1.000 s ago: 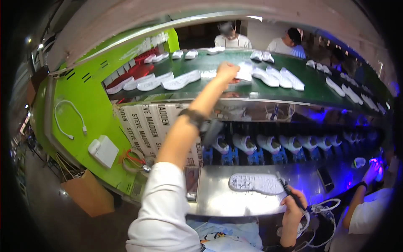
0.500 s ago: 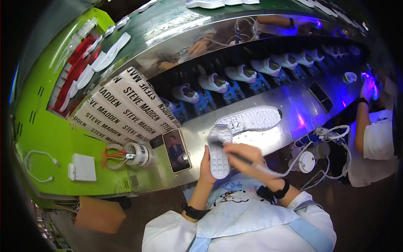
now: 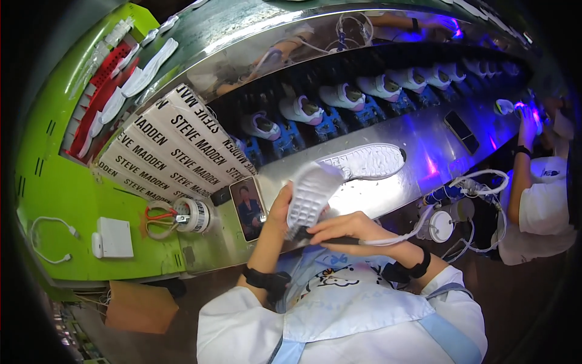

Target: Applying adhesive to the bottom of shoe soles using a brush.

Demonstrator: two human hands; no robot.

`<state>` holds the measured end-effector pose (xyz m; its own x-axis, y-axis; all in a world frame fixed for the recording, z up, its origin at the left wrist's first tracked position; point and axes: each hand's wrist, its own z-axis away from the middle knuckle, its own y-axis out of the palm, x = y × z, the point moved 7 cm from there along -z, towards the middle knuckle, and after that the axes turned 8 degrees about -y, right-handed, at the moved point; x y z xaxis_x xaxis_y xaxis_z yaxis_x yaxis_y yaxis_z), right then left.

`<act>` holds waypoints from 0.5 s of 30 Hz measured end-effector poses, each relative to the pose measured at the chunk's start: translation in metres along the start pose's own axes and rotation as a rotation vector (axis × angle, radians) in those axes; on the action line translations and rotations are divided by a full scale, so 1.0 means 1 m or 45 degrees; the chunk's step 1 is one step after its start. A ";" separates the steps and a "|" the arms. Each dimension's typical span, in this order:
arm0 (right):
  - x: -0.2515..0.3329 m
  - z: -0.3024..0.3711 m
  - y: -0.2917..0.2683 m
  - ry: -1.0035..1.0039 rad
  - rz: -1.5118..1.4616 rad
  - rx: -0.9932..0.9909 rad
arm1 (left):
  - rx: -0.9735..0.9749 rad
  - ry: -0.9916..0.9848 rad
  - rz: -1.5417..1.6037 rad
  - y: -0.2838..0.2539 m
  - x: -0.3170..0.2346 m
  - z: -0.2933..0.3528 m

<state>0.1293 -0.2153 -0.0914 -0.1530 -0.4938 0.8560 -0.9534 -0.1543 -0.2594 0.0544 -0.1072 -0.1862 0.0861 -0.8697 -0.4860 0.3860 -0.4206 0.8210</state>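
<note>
My left hand (image 3: pixel 281 205) is closed round the edge of a white shoe sole (image 3: pixel 310 197), held tilted above the metal bench, its grid-patterned side up. My right hand (image 3: pixel 354 227) grips a brush (image 3: pixel 341 240) with a dark handle and a white hose running from its rear. The blurred brush head lies against the end of the sole nearest me. A second white sole (image 3: pixel 373 161) rests on the bench just beyond, partly hidden by the held one.
Left are a propped phone (image 3: pixel 247 209), a tape roll (image 3: pixel 195 215), orange-handled scissors (image 3: pixel 159 213) and a printed box (image 3: pixel 173 145). White shoes (image 3: pixel 301 110) line a conveyor behind. A dark phone (image 3: pixel 462 131) lies right, near a co-worker's arm (image 3: pixel 520 164). A white-lidded container (image 3: pixel 441 226) stands below.
The held sole has tilted and turned, its far end swinging right. The brush has moved from the sole's middle down to its near end. My left hand has shifted up and left.
</note>
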 end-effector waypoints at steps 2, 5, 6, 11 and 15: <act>-0.001 0.003 -0.011 0.141 -0.174 0.029 | -0.087 -0.047 -0.632 0.004 -0.014 -0.011; 0.008 0.003 -0.017 -0.050 0.225 -0.075 | -0.133 -0.355 -0.731 0.024 -0.011 -0.024; 0.011 0.002 -0.021 -0.051 0.230 -0.073 | -0.129 -0.352 -0.732 0.025 -0.012 -0.027; 0.036 0.006 -0.027 -0.274 0.666 0.011 | -0.203 -0.789 -1.111 0.030 0.000 -0.028; 0.011 0.031 -0.053 0.199 -0.006 -0.154 | 0.064 -0.792 -0.494 0.022 -0.013 -0.017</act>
<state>0.1860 -0.2393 -0.0818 -0.1777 -0.3531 0.9185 -0.9770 -0.0481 -0.2075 0.0777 -0.1005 -0.1666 -0.5911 -0.6352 -0.4971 0.2388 -0.7265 0.6443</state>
